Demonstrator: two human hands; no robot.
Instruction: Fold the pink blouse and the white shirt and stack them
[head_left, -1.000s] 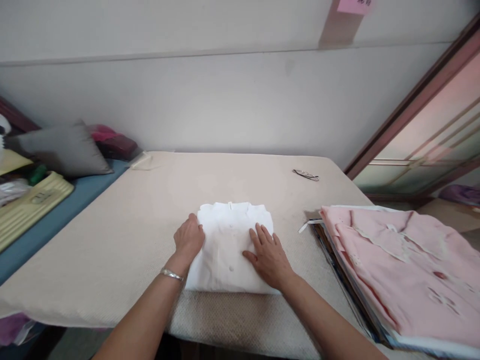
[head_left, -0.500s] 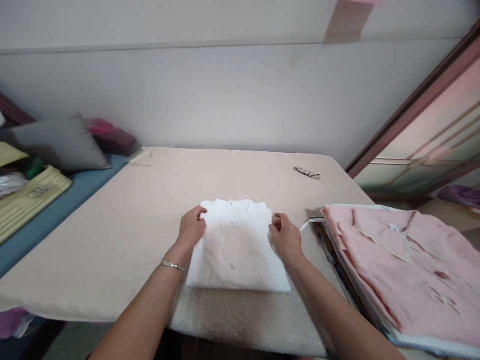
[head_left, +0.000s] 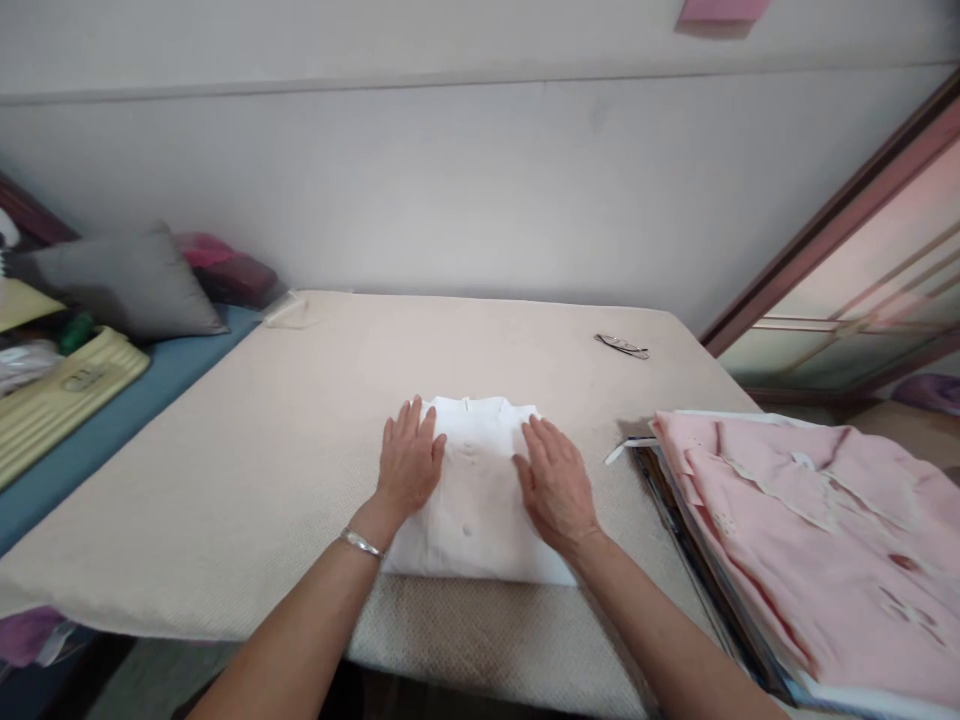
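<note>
A white buttoned shirt (head_left: 480, 500), folded into a neat block with its collar at the far end, lies on the cloth-covered table (head_left: 262, 470). My left hand (head_left: 409, 455) rests flat on the shirt's left side, fingers stretched toward the collar. On the opposite side my right hand (head_left: 556, 480) lies flat over the right edge, its fingers also extended. Neither hand grips the fabric. Parts of both side edges are hidden under my palms.
To the right sits a stack of folded clothes, topped by a pink garment (head_left: 832, 540). Eyeglasses (head_left: 622, 346) lie at the back right. A grey pillow (head_left: 127, 285) and a yellow basket (head_left: 75, 390) stand on a blue surface at the left. A wall (head_left: 465, 190) closes off the back.
Both hands have moved from pinching near the shirt's side edges onto its top, and their fingers have straightened flat. The shirt stays where it was.
</note>
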